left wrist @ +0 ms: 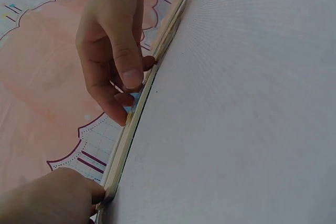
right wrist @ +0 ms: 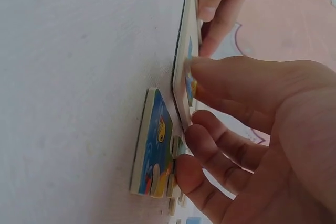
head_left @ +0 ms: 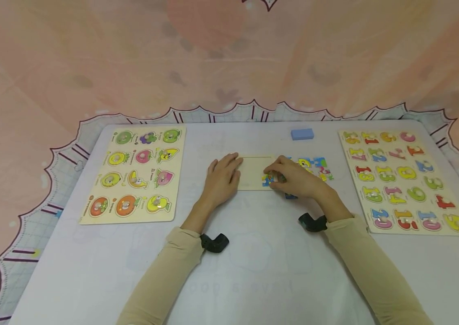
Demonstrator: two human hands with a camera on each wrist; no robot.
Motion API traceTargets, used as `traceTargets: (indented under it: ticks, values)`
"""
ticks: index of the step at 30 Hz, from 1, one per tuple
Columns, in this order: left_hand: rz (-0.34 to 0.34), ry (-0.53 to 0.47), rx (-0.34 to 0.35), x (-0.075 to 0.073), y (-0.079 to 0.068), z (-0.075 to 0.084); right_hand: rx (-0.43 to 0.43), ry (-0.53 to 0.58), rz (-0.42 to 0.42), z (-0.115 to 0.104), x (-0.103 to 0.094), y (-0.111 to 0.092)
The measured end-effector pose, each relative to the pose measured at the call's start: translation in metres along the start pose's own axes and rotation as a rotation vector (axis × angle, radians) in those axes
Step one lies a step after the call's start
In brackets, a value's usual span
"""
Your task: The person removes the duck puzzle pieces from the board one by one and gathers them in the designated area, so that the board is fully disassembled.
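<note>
A shallow wooden puzzle board (head_left: 253, 174) lies at mid-table, its left and middle parts bare wood. My left hand (head_left: 222, 180) rests on its left end, fingers extended and touching the edge. At the right end, my right hand (head_left: 294, 177) pinches a blue and yellow jigsaw piece (head_left: 267, 180) between thumb and forefinger, low against the board. The right wrist view shows this piece (right wrist: 190, 72) partly covered by the thumb, with the other fingers loosely bent. Beneath and beside that hand lie loose jigsaw pieces (head_left: 319, 162), including a blue one with a yellow figure (right wrist: 157, 140).
At the left stands a fruit peg puzzle (head_left: 132, 218) filled with fruit pieces. A number peg puzzle (head_left: 355, 180) lies at the right. Behind the loose pieces sits a blue block (head_left: 302, 134). A patterned cloth (head_left: 229, 67) hangs past the table's far edge.
</note>
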State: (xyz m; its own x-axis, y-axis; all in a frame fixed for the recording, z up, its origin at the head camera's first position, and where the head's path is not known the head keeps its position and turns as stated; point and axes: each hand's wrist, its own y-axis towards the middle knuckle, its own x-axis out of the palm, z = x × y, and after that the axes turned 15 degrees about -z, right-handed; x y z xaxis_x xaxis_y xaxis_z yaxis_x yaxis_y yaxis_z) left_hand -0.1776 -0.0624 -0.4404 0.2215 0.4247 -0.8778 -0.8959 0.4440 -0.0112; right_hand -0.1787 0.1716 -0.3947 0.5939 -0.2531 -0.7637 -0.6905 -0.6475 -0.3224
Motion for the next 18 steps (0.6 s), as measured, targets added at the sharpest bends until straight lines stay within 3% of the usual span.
traceTargets:
  ticks: [18]
  values:
    - [0.003, 0.004, 0.004, 0.0005, -0.0008, -0.0008, -0.149, 0.153, 0.125, -0.0012, 0.0063, 0.0081]
